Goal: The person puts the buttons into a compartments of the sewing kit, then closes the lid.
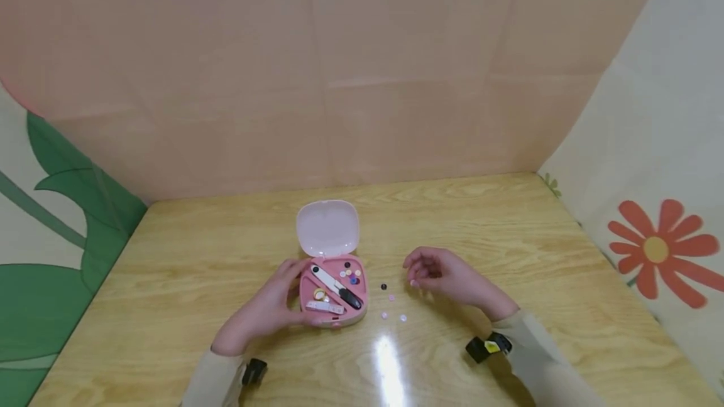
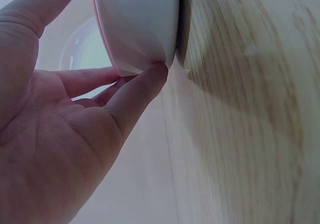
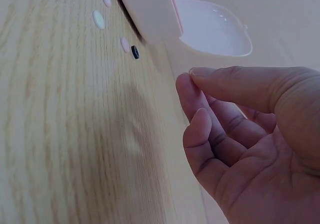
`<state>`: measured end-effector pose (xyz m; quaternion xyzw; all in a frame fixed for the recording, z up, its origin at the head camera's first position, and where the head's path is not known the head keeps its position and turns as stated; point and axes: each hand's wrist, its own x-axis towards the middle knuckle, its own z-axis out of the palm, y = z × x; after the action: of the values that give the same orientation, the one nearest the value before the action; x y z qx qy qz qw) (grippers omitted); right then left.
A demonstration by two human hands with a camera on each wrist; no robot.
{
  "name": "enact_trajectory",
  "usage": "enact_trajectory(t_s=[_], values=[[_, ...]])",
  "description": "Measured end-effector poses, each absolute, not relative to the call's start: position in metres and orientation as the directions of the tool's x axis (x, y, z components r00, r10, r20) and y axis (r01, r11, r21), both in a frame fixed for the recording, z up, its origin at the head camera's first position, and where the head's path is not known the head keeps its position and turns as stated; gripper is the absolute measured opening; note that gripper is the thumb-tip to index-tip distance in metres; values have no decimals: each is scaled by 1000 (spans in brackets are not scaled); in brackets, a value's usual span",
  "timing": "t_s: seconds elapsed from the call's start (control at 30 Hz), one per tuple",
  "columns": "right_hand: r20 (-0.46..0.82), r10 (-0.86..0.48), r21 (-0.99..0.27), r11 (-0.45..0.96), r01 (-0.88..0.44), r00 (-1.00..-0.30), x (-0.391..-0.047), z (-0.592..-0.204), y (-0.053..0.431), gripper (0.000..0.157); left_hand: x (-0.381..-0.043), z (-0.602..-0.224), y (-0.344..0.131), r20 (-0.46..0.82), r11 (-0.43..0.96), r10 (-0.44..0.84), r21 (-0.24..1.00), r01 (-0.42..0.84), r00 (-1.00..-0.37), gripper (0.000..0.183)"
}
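A small pink case with its pale lid raised sits on the table. My left hand holds its left side, thumb at the front and fingers round the back corner; in the left wrist view, fingertips press on its pale wall. Inside lie a long white-and-black tool, a white strip, a small yellow round item and several buttons. My right hand hovers right of the case, fingers loosely curled, thumb tip close against the index fingertip, nothing visible between them.
Between the case and my right hand lie a black button, two pink buttons and a whitish button. The wooden table ends at a plain cloth backdrop, with a flower-printed sheet at the right.
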<state>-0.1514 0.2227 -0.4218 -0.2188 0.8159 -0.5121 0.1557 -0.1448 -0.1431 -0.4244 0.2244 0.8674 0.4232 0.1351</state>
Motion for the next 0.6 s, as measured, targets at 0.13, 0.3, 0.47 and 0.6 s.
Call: enact_trajectory(t_s=[0.13,0.3,0.47,0.6], values=[[-48,-508,-902,392,-181,-860,-154,-419,218,27,-146,-423,-144,-42,530,515,801,280,-856,102],[-39,-504,-907,380,-181,-863,-158,-417,214,27,-145,-421,-143,-44,540,518,792,286,-854,103],[-32,-499,-906,381,-186,-866,-160,-416,211,28,-144,-421,-143,-35,538,523,789,298,-852,102],[-9,-502,-903,375,-208,-865,-163,-414,209,27,-145,-423,-144,-29,515,534,804,298,-845,102]])
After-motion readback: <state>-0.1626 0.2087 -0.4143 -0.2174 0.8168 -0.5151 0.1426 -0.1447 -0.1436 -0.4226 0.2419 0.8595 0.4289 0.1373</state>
